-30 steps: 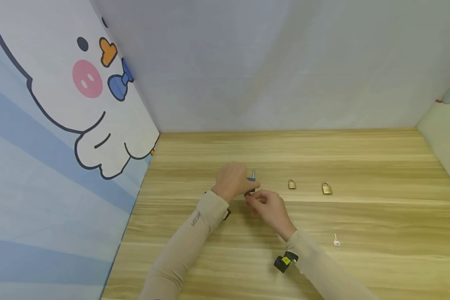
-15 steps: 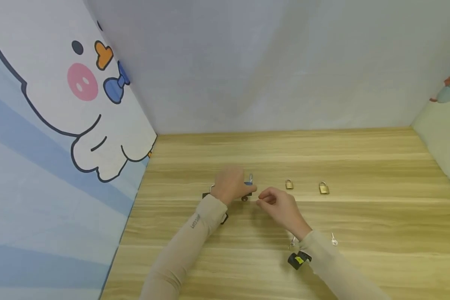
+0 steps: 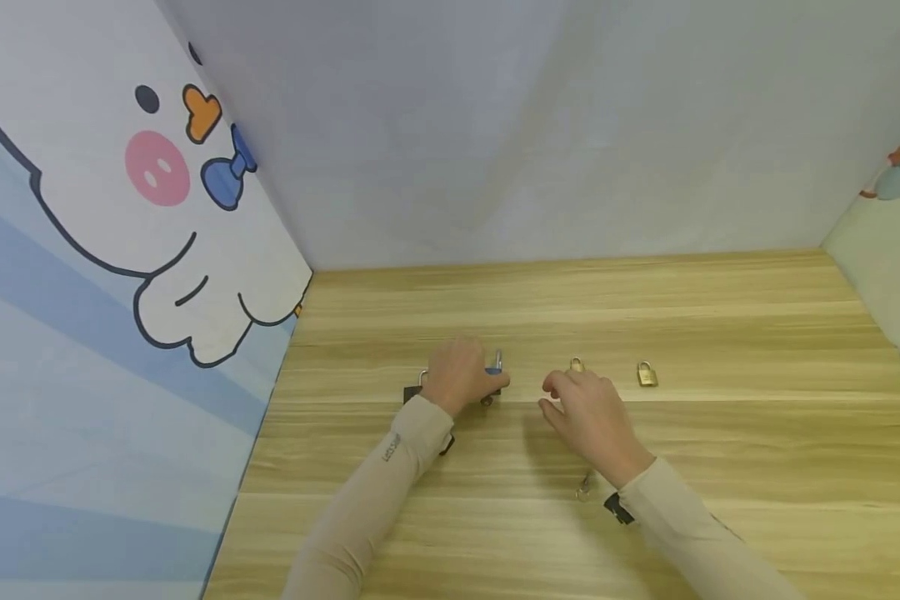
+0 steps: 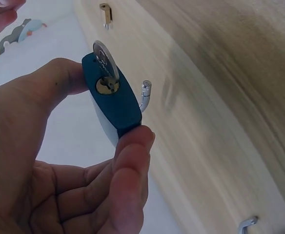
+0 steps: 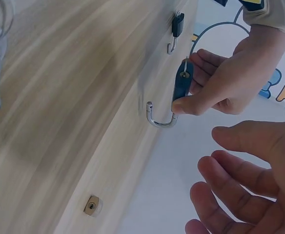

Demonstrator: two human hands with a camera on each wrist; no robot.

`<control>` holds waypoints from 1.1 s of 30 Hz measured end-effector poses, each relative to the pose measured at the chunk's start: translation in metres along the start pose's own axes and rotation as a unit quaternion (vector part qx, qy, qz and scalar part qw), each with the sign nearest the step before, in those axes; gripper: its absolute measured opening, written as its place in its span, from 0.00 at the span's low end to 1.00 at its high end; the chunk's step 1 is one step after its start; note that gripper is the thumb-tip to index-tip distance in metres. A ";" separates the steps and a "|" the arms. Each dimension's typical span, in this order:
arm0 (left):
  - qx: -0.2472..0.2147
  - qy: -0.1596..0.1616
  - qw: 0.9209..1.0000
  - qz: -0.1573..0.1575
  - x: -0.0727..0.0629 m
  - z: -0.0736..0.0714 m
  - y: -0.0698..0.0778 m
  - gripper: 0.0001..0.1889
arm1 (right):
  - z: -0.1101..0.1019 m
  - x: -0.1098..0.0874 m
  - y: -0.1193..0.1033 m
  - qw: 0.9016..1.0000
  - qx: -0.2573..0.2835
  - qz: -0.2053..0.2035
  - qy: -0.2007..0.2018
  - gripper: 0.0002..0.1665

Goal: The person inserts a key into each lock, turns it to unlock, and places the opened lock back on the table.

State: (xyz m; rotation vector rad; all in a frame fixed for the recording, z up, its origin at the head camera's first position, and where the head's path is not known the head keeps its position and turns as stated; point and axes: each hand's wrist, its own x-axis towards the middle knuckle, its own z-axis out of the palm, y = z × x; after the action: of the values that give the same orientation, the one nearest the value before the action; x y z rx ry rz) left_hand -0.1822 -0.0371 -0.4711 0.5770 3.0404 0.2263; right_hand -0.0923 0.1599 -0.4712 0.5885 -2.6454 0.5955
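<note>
My left hand (image 3: 457,377) holds a blue padlock (image 4: 114,105) between thumb and fingers, just above the wooden tabletop. Its shackle (image 5: 161,125) stands open, with the free end out of the body. A silver key (image 4: 106,62) sits in the keyhole, its round bow sticking out. To the right of that lock, my right hand (image 3: 594,418) hovers with nothing in its grasp, fingers relaxed and spread in the right wrist view. Just beyond its fingers lies a small brass padlock (image 3: 576,365), partly covered by the hand in the head view.
A second brass padlock (image 3: 647,375) lies further right. Left of my left hand is a black padlock (image 3: 411,393) with its shackle raised, partly hidden. A key on a ring (image 3: 583,488) lies nearer, below my right wrist. Walls border the wooden table (image 3: 495,533).
My right hand has let go of the key at the blue padlock and moved right, its fingers opening. My left hand still holds the padlock in about the same place.
</note>
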 end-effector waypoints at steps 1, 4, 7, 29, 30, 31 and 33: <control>-0.002 0.002 1.000 -0.001 0.000 0.001 0.000 0.29 | 0.000 -0.001 0.002 1.000 -0.001 -0.001 -0.001 0.11; -0.001 0.010 1.000 0.002 0.001 0.006 -0.001 0.29 | 0.002 -0.003 0.006 1.000 0.000 0.011 -0.017 0.11; 0.001 0.007 1.000 0.000 0.002 0.011 -0.002 0.28 | 0.003 -0.004 0.008 0.999 0.005 0.022 -0.031 0.10; -0.015 -0.027 0.999 -0.023 0.001 0.026 -0.004 0.26 | -0.003 -0.017 -0.002 0.997 -0.004 0.052 -0.054 0.10; -0.014 -0.026 0.999 -0.021 0.001 0.027 -0.004 0.26 | -0.004 -0.018 -0.002 0.997 -0.005 0.053 -0.054 0.10; -0.011 -0.026 0.999 -0.019 0.000 0.027 -0.003 0.25 | -0.005 -0.018 -0.003 0.997 -0.007 0.054 -0.054 0.10; -0.006 -0.026 1.000 -0.016 -0.001 0.028 -0.003 0.25 | -0.007 -0.020 -0.005 0.997 -0.010 0.056 -0.056 0.10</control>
State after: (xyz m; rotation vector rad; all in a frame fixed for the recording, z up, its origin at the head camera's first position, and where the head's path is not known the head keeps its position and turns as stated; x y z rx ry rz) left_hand -0.1805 -0.0366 -0.4991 0.5253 2.9935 0.2237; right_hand -0.0716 0.1654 -0.4724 0.4827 -2.8007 0.5837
